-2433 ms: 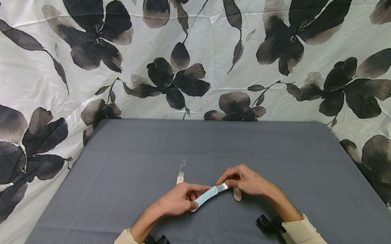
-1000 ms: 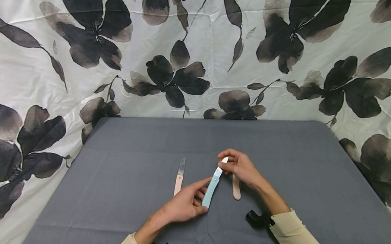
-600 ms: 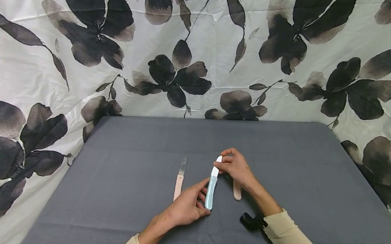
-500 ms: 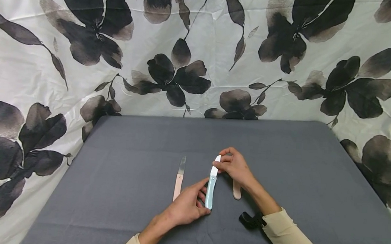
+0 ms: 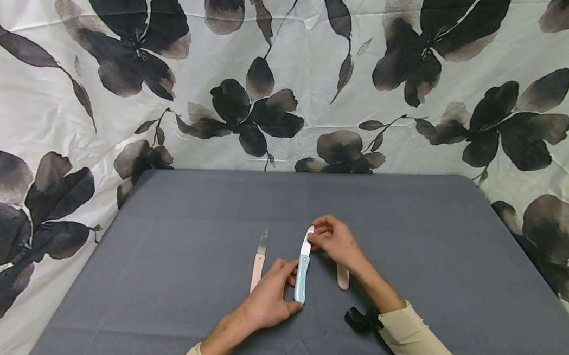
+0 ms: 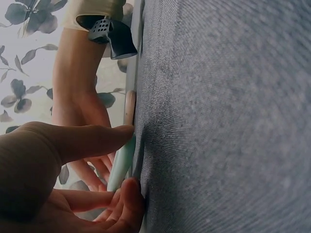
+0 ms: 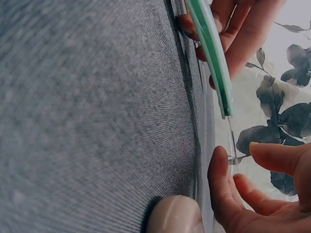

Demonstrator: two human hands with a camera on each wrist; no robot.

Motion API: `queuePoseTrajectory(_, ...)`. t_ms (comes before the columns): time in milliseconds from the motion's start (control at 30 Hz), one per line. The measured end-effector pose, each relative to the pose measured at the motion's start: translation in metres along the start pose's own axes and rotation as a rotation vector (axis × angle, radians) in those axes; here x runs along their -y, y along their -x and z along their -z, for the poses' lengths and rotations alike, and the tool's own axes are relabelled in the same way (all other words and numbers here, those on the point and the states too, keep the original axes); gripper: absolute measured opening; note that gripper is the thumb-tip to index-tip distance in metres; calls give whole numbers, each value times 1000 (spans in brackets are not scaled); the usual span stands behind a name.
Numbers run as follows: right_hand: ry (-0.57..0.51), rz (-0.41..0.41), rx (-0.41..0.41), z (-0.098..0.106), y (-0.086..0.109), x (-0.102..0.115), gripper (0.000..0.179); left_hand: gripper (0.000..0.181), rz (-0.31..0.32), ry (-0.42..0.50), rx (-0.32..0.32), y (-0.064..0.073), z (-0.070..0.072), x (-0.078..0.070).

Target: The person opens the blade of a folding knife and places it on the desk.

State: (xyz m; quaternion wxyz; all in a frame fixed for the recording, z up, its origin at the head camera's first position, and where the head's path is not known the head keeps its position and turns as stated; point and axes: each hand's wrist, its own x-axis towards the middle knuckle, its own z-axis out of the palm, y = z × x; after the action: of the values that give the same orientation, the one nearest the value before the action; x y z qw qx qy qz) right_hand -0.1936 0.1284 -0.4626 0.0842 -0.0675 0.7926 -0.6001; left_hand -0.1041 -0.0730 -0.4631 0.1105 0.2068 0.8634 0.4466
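A folding knife (image 5: pixel 302 276) with a light blue handle lies between my hands, its blade out and pointing away from me. My left hand (image 5: pixel 269 301) holds the handle, thumb at its near end and index finger by the blade end; in the left wrist view the thumb (image 6: pixel 116 137) meets the handle's end. Around the tip of the blade (image 7: pixel 232 136) are the right hand's (image 5: pixel 336 243) thumb and fingers, with a gap between them in the right wrist view. Left of them lies a pink folding knife (image 5: pixel 258 265), blade out, its near end hidden by the left hand.
Beside the right wrist lies a beige, round-ended handle (image 5: pixel 342 277), partly hidden by that hand. Grey cloth (image 5: pixel 188 237) covers the table. Behind it hangs a white curtain (image 5: pixel 312 49) with dark flowers. A black wrist camera (image 5: pixel 361 319) sits on the right wrist.
The blue knife has swung from a slant to nearly straight away from me and shifted slightly left. My right hand has moved farther out and left with the blade.
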Motion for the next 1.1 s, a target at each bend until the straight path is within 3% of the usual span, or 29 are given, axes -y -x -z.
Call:
queuePoseTrajectory(200,100,-46,21,-3,1,3,35,81,28,-73,-7,1,0,0)
queuePoseTrajectory(467,233,-76,78,-4,0,5,43,86,55,-90,14,1,1,0)
queuePoseTrajectory(867,238,-71,126,-7,3,4,47,87,51,-126,43,3,3,1)
queuePoseTrajectory(1100,216,-88,111,-7,7,1,51,90,53,-104,49,6,2,0)
